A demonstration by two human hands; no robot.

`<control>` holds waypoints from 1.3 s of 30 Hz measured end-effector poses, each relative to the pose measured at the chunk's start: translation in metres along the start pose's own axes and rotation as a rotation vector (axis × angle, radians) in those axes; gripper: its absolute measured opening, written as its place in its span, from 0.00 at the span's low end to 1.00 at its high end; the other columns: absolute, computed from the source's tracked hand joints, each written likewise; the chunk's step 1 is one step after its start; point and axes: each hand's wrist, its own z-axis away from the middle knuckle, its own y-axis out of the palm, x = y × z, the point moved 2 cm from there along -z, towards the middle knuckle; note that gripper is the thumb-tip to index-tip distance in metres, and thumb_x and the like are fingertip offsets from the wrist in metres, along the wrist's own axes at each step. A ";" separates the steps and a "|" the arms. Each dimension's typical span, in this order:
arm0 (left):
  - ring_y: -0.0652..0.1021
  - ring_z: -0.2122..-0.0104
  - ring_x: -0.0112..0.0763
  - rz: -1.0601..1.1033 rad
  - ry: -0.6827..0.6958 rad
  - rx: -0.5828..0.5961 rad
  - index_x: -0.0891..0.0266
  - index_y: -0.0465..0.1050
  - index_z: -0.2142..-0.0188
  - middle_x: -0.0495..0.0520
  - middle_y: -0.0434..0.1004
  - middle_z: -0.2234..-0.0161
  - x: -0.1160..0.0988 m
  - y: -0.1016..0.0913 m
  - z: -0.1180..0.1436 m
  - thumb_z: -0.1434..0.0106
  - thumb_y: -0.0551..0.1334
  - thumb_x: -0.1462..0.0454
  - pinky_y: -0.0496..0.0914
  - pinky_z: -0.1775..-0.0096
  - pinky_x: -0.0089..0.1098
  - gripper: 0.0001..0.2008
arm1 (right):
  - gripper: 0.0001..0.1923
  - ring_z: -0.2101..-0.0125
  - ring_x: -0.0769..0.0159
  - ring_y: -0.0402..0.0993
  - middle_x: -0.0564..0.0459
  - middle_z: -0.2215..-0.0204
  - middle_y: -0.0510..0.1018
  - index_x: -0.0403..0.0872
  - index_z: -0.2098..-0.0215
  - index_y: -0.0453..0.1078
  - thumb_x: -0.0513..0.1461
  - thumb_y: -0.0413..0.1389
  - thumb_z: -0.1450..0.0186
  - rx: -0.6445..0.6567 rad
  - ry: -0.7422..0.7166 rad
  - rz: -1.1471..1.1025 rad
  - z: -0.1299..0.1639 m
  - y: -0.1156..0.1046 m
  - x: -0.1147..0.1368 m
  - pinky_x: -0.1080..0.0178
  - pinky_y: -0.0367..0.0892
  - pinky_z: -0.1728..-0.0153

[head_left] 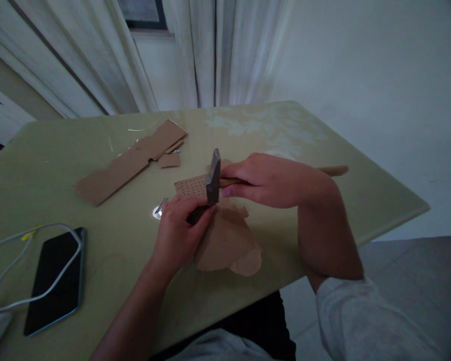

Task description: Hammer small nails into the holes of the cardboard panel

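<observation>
My right hand (268, 179) is wrapped round the wooden handle of a hammer (213, 180), close to its dark metal head. The handle's far end sticks out to the right past my wrist. The hammer head is right above the fingertips of my left hand (178, 225), which are pinched together. What they hold is hidden, with a dark patch between thumb and finger. Behind them lies a piece of cardboard with rows of small holes (190, 186). Under and beside my left thumb is a larger brown cardboard piece (227, 240) with uneven edges.
A shiny round disc (157, 212) with thin nail-like pins lies left of my left hand. Further back are a long cardboard strip (130, 165) and a small cardboard scrap (169, 160). At left, a white cable (65, 271) crosses a dark tablet or phone (54, 281) on the table (124, 301).
</observation>
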 end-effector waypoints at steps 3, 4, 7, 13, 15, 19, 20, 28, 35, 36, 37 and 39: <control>0.84 0.59 0.42 0.005 0.001 -0.011 0.51 0.89 0.57 0.51 0.90 0.61 0.000 0.001 0.000 0.28 0.70 0.60 0.74 0.55 0.44 0.06 | 0.15 0.60 0.60 0.82 0.50 0.56 0.89 0.50 0.45 0.82 0.46 0.56 0.19 -0.037 -0.075 -0.040 0.005 -0.004 -0.002 0.60 0.66 0.57; 0.84 0.59 0.42 0.007 0.001 -0.013 0.51 0.89 0.56 0.51 0.90 0.60 0.000 0.001 0.000 0.28 0.70 0.60 0.75 0.54 0.44 0.06 | 0.15 0.60 0.60 0.82 0.51 0.56 0.89 0.50 0.45 0.82 0.46 0.56 0.19 -0.061 -0.088 -0.056 0.007 -0.006 -0.004 0.60 0.66 0.57; 0.85 0.57 0.41 0.030 -0.007 -0.028 0.51 0.89 0.55 0.53 0.90 0.55 -0.001 0.002 0.000 0.27 0.70 0.59 0.77 0.50 0.45 0.06 | 0.14 0.59 0.60 0.82 0.52 0.56 0.89 0.51 0.45 0.82 0.47 0.57 0.19 -0.094 -0.105 -0.068 0.012 -0.010 -0.005 0.60 0.65 0.57; 0.85 0.51 0.45 0.034 -0.044 -0.001 0.53 0.86 0.51 0.56 0.87 0.48 -0.002 0.002 0.000 0.32 0.75 0.58 0.80 0.46 0.46 0.12 | 0.14 0.59 0.58 0.83 0.50 0.54 0.90 0.51 0.44 0.82 0.45 0.56 0.19 -0.029 -0.101 -0.047 0.004 -0.003 -0.002 0.59 0.66 0.58; 0.84 0.50 0.45 0.031 -0.047 0.015 0.54 0.85 0.50 0.56 0.86 0.47 -0.001 0.002 -0.001 0.32 0.75 0.58 0.80 0.45 0.46 0.12 | 0.14 0.59 0.58 0.83 0.48 0.54 0.90 0.49 0.44 0.82 0.44 0.56 0.20 0.029 -0.084 -0.001 -0.002 0.003 -0.001 0.59 0.66 0.58; 0.83 0.49 0.44 0.030 -0.045 0.024 0.56 0.84 0.47 0.57 0.85 0.45 -0.001 0.002 -0.001 0.32 0.76 0.58 0.79 0.46 0.44 0.16 | 0.15 0.59 0.58 0.83 0.46 0.53 0.90 0.48 0.43 0.82 0.43 0.56 0.19 0.038 -0.071 0.039 -0.005 0.005 -0.004 0.59 0.66 0.59; 0.83 0.48 0.44 0.029 -0.041 0.021 0.56 0.83 0.47 0.57 0.85 0.45 -0.001 0.002 -0.001 0.32 0.76 0.58 0.79 0.46 0.45 0.16 | 0.16 0.59 0.58 0.83 0.47 0.53 0.90 0.48 0.43 0.82 0.44 0.56 0.19 0.016 -0.086 0.014 -0.003 0.002 -0.005 0.59 0.66 0.58; 0.83 0.49 0.45 0.043 -0.041 0.015 0.54 0.83 0.48 0.56 0.85 0.46 -0.001 0.002 -0.001 0.32 0.75 0.59 0.79 0.46 0.44 0.14 | 0.14 0.58 0.57 0.85 0.51 0.53 0.91 0.52 0.42 0.83 0.43 0.57 0.20 0.025 -0.113 -0.067 -0.002 0.004 -0.006 0.59 0.69 0.56; 0.83 0.50 0.44 0.036 -0.044 0.017 0.54 0.83 0.46 0.57 0.84 0.45 -0.001 0.002 -0.001 0.32 0.75 0.58 0.79 0.49 0.43 0.16 | 0.16 0.58 0.57 0.84 0.46 0.51 0.91 0.47 0.42 0.83 0.42 0.56 0.20 0.037 -0.154 -0.027 -0.009 0.009 -0.009 0.58 0.68 0.56; 0.83 0.51 0.44 0.032 -0.045 0.018 0.54 0.83 0.46 0.57 0.84 0.45 -0.001 0.002 -0.001 0.32 0.75 0.58 0.79 0.51 0.42 0.16 | 0.16 0.58 0.58 0.84 0.47 0.52 0.91 0.47 0.43 0.83 0.43 0.57 0.20 0.010 -0.155 -0.052 -0.007 0.007 -0.010 0.59 0.68 0.56; 0.83 0.52 0.43 0.029 -0.045 0.018 0.54 0.82 0.46 0.57 0.84 0.45 -0.001 0.002 -0.001 0.32 0.75 0.58 0.79 0.52 0.42 0.16 | 0.15 0.58 0.58 0.84 0.48 0.53 0.91 0.48 0.43 0.83 0.44 0.57 0.20 -0.013 -0.155 -0.074 -0.005 0.005 -0.011 0.59 0.69 0.56; 0.83 0.52 0.43 0.024 -0.043 0.020 0.54 0.82 0.46 0.56 0.84 0.46 -0.002 0.001 -0.001 0.32 0.75 0.58 0.79 0.52 0.42 0.16 | 0.14 0.59 0.58 0.84 0.49 0.54 0.91 0.50 0.44 0.83 0.43 0.57 0.20 -0.023 -0.152 -0.090 -0.005 0.006 -0.012 0.59 0.69 0.56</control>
